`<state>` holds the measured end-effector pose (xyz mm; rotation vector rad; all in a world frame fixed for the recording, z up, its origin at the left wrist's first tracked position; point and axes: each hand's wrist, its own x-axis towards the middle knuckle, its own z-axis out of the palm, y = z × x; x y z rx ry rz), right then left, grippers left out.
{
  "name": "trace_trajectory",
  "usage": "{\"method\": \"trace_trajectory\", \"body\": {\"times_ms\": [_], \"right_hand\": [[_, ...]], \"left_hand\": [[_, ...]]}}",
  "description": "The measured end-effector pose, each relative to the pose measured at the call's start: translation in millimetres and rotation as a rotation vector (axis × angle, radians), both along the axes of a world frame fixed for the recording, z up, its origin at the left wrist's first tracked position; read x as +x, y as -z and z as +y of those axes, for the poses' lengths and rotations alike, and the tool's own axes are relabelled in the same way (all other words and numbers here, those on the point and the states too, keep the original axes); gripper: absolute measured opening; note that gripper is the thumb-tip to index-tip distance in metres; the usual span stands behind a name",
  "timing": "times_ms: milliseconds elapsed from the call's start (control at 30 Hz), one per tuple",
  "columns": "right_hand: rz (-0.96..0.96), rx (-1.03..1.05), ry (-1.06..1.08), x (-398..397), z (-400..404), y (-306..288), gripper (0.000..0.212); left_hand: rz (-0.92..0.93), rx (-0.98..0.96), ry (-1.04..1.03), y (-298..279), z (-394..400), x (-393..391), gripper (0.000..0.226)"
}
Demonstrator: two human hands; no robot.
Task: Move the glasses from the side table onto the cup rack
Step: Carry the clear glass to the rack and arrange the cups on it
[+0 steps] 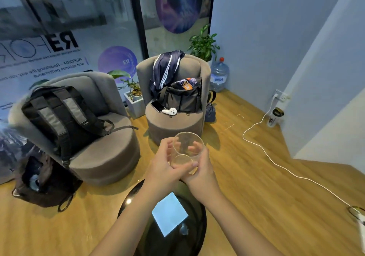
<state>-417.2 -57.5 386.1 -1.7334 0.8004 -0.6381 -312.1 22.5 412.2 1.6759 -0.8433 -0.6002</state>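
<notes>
Clear round drinking glass (187,151) held in mid-air above the round glossy black side table (138,194), tilted with its mouth away from the camera. Left hand (164,166) and right hand (201,168) both wrap it, fingers curled round the sides, thumb across the base

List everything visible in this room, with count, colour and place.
clear drinking glass: 1, transparent, held in both hands above the table
round glossy side table: 1, black, bottom centre
upholstered armchairs: 2, grey-brown, left and centre
black backpack: 1, on left chair
dark tote bag: 1, on centre chair
striped jacket: 1, navy, over that chair's back
water jug: 1, clear, red cap, by wall
white cable: 1, across wooden floor
left hand: grips glass
right hand: grips glass
</notes>
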Motion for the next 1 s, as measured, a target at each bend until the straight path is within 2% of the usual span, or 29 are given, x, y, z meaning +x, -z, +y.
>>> {"method": "trace_trajectory", "body": {"times_ms": [367,533,667,800,1000], "right_hand": [[-0.011,-0.097,0.292,-30.1,41.9,-42.4,0.088],[0.011,-0.125,0.454,-60.6,75.0,-48.7,0.085],[0.035,-0.124,0.615,-103.1,104.7,-53.7,0.085],[0.033,-0.158,0.788,-159.8,131.7,-66.3,0.073],[0.037,-0.195,1.031,-254.4,190.7,-87.0,0.076]], "left_hand": [[-0.026,-0.116,0.342,-35.4,5.9,-6.8,0.064],[0.0,-0.141,0.508,-34.2,17.5,-29.8,0.07],[0.035,-0.138,0.659,-39.2,24.3,-72.1,0.069],[0.078,-0.177,0.827,-46.8,26.2,-132.1,0.066],[0.133,-0.228,1.083,-63.6,47.2,-239.8,0.071]]}}
